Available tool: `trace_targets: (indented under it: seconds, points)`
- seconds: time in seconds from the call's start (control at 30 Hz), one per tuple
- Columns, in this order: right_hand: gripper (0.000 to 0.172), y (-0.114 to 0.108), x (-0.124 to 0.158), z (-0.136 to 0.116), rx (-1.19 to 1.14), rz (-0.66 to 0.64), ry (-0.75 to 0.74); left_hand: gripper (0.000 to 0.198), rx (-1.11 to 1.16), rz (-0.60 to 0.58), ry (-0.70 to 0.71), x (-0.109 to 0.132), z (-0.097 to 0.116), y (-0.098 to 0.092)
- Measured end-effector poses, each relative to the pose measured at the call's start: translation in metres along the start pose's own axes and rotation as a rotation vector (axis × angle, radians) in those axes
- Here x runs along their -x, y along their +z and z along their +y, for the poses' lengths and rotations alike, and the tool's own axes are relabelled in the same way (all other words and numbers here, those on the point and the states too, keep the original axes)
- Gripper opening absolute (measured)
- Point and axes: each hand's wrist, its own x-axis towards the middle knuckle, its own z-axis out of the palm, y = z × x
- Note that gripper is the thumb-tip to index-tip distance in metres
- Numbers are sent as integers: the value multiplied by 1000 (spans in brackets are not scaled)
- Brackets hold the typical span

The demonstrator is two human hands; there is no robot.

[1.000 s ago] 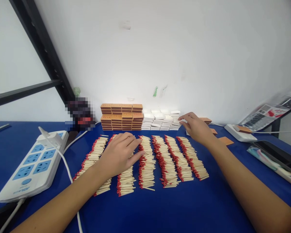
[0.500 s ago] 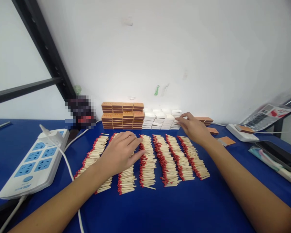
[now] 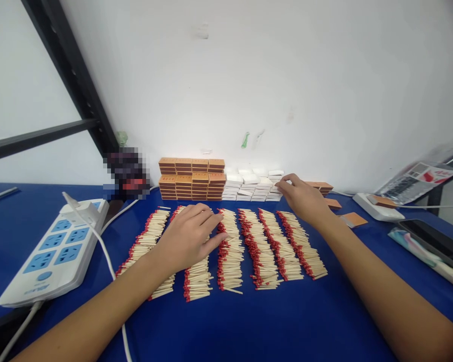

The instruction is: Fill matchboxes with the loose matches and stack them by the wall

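My left hand (image 3: 191,239) lies over the second row of red-tipped matches (image 3: 198,281), palm down, fingers loosely bent and thumb apart; it grips nothing I can see. My right hand (image 3: 302,198) reaches to the right end of the stacked white matchbox trays (image 3: 251,183). Its fingers are bent together at the stack's edge, and whatever lies between the tips is hidden. Several rows of matches (image 3: 262,251) run side by side across the blue tabletop (image 3: 230,327). Left of the trays stands a stack of orange-brown matchboxes (image 3: 192,187).
More orange matchboxes (image 3: 319,187) sit behind my right hand, with a flattened orange piece (image 3: 354,219) nearby. A white power strip (image 3: 56,251) and its cables lie at left. A dark phone-like slab (image 3: 438,244) and a white adapter (image 3: 377,208) are at right.
The view has shifted very slightly. Both hands stay in nearly the same places, and the matches and stacks look unchanged.
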Motion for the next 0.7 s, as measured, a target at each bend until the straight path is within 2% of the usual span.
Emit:
trace_targets:
  seconds: [0.27,0.47,0.7]
  points:
    - [33,3,0,-1,-57,70,30,26,0,-1,2,0,0,0]
    - [30,5,4,12,-137,135,33,27,5,1,2,0,-1,0]
    - [29,18,8,36,-355,96,239,25,9,2,-4,0,1,-1]
